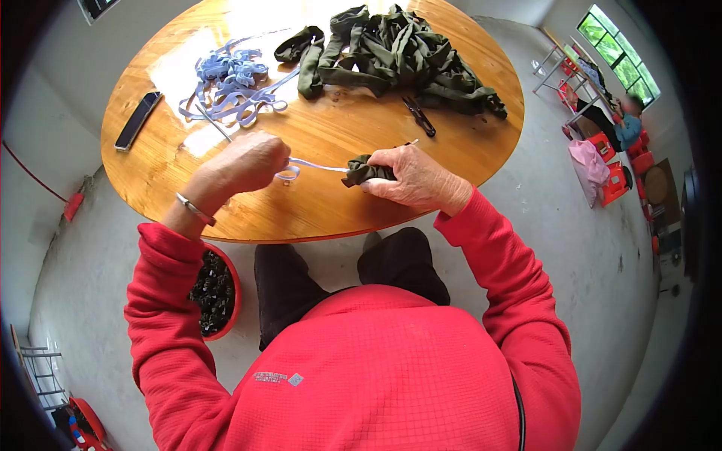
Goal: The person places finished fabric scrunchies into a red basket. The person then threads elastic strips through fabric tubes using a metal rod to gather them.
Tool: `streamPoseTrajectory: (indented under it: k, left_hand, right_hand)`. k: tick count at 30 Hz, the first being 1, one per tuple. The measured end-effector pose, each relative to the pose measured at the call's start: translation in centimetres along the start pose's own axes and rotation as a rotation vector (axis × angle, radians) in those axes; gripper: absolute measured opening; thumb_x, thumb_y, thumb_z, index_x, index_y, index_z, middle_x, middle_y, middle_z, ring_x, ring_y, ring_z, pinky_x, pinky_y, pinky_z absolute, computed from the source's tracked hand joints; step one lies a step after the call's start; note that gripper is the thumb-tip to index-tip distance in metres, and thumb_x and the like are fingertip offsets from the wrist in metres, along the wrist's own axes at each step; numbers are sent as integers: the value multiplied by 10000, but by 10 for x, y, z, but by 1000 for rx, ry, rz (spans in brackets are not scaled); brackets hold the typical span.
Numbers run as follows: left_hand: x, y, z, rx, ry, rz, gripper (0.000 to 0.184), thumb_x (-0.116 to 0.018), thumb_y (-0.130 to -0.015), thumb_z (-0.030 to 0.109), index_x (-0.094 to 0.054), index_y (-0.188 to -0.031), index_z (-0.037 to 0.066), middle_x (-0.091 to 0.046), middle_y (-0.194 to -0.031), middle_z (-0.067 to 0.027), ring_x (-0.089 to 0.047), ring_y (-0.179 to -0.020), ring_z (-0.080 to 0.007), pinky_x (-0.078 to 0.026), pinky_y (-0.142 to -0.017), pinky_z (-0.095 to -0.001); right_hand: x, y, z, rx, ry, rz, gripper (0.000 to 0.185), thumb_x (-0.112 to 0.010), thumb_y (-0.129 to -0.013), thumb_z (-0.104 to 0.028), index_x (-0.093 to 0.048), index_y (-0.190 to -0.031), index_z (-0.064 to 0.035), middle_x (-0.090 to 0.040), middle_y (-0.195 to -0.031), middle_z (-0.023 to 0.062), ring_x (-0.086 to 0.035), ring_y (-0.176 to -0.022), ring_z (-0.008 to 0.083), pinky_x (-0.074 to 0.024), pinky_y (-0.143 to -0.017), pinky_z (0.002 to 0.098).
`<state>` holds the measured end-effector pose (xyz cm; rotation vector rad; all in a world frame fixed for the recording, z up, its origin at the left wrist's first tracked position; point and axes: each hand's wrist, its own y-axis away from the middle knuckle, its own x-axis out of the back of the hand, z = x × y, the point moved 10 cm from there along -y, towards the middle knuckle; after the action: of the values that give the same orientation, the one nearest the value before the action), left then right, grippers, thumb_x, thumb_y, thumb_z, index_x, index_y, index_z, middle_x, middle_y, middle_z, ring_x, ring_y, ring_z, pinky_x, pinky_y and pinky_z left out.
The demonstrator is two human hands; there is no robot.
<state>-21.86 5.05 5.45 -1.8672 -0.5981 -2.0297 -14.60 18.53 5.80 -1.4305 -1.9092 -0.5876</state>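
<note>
My left hand (252, 161) is closed, with a light-blue elastic band (320, 164) running from it to the right. A thin grey rod (214, 122) shows beyond its knuckles; whether the hand grips it I cannot tell. My right hand (410, 179) pinches a bunched dark green fabric tube (363, 171), and the band meets its left end. A small pale tip pokes out above the right fingers. Past my left hand lies a loose heap of light-blue elastic (233, 71). Beyond my right hand is a black clip-like tool (419, 116), beside a pile of green fabric strips (391, 56).
The round wooden table (301, 214) has a dark phone (138, 121) near its left edge. Below that side stands a red basin (236, 289) full of dark pieces. A person (628, 124) is at the far right, near red chairs and a pink bag (590, 163).
</note>
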Motion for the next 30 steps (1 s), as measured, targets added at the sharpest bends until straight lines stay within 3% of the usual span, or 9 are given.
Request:
streamPoseTrajectory:
  k: [4,7,8,15,18,21,24,27,30]
  left_hand:
    - [22,4,26,141,25,45,264,-666,-766,140,-570,-990,39,-631,-815,-169,-601,-840,-361,-459,-718,-450]
    - [48,4,70,-93,274,265,417,-690,-727,105,-519,-1103,49,-634,-922,-175,-581,-930,-366,-443,-794,-459]
    - [51,2,78,-207,352,363,339,-680,-744,109,-543,-1044,33,-643,-867,-181,-604,-864,-371,-462,-740,-454]
    - [1,-15,53,-35,707,115,168,-659,-756,107,-601,-895,34,-595,-715,-200,-571,-665,-391,-448,-580,-437]
    - [14,-7,62,-208,352,322,171,-665,-770,112,-609,-911,33,-593,-703,-168,-585,-629,-318,-450,-570,-383]
    - [29,-8,63,-171,374,398,185,-672,-778,113,-612,-935,34,-588,-702,-137,-570,-604,-221,-447,-576,-334]
    - [23,-16,58,-90,712,261,181,-673,-781,107,-609,-932,29,-585,-684,-114,-540,-605,-149,-444,-582,-304]
    - [19,-21,62,-76,643,186,184,-672,-772,90,-609,-928,16,-594,-680,-115,-544,-603,-149,-449,-579,-307]
    - [10,-27,56,-30,770,91,154,-655,-770,119,-615,-842,-11,-611,-681,-151,-609,-618,-261,-464,-580,-348]
  right_hand:
    - [-5,-3,-5,-24,-6,7,277,-617,-762,-265,-673,-931,-53,-628,-721,182,-618,-664,321,-483,-619,385]
    - [-9,-6,-10,6,16,3,285,-625,-749,-263,-669,-938,-54,-628,-716,180,-616,-659,320,-485,-628,385]
    - [-8,-7,-14,21,26,-1,289,-629,-743,-261,-667,-941,-54,-627,-714,180,-614,-657,319,-485,-631,384]
    - [14,4,-25,204,41,131,352,-702,-676,-171,-609,-988,-37,-627,-879,137,-596,-846,319,-460,-753,382]
    - [12,13,-26,326,264,244,337,-721,-654,-164,-599,-950,-58,-604,-889,109,-570,-900,287,-418,-796,388]
    - [15,8,-28,327,227,245,329,-717,-649,-154,-589,-935,-54,-596,-876,107,-562,-875,297,-413,-774,394]
    - [20,5,-36,342,244,254,330,-708,-647,-155,-587,-938,-57,-583,-855,104,-552,-851,297,-406,-759,390]
    - [15,2,-38,343,291,267,330,-706,-621,-83,-588,-929,-62,-602,-892,87,-571,-865,268,-408,-772,361]
    - [11,1,-35,347,350,305,330,-705,-626,-83,-593,-936,-64,-603,-895,78,-573,-865,261,-405,-778,359]
